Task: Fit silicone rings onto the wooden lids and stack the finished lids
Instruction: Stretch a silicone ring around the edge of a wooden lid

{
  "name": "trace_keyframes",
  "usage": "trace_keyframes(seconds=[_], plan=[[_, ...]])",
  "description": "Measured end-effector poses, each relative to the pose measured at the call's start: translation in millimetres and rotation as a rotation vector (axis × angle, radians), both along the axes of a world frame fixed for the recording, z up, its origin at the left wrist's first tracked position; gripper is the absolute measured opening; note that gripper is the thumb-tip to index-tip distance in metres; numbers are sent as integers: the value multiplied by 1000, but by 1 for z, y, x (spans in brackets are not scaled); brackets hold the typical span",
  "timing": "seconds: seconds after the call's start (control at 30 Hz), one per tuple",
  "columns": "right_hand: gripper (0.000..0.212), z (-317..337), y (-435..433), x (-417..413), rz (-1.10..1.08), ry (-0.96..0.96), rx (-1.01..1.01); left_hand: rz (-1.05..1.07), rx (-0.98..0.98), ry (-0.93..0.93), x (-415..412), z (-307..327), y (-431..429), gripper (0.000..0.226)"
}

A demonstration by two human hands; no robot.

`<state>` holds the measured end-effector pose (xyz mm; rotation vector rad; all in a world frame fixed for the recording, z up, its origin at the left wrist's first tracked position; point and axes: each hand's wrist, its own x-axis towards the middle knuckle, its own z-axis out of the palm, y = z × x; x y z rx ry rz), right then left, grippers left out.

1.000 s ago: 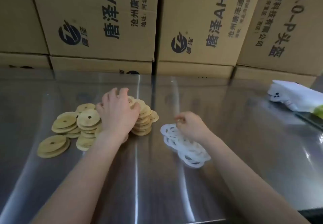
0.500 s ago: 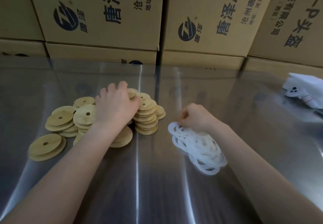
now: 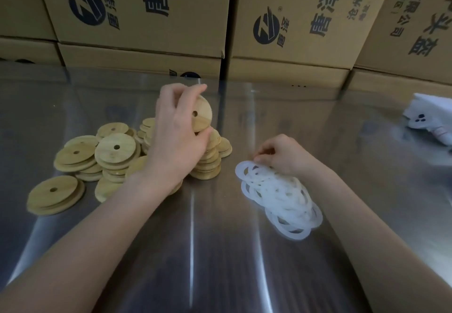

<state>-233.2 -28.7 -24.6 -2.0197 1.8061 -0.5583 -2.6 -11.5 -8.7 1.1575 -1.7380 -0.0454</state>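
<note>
Wooden lid, holed, is pinched at a tilt in the left hand, raised above the lid pile on the steel table. I see the right hand with curled fingers, pinching the top of the silicone rings heap. Hands apart. Cardboard cartons behind.

Left hand and right hand: both bare. Forearms bare along their whole visible length. Wrists and fingers likewise uncovered; only bare parts are in view.
</note>
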Motion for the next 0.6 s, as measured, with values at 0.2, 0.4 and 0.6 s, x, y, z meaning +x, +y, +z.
trace_keyframes(seconds=[0.2, 0.4, 0.6], plan=[[9, -1, 1, -9, -25, -13, 34, -133, 262, 275, -34, -3, 24, 89], [25, -2, 5, -11, -40, -135, -175, -191, 494, 472, -49, -13, 24, 97], [19, 0, 11, -9, -54, -239, -298, -295, 642, 640, -60, -25, 29, 64]])
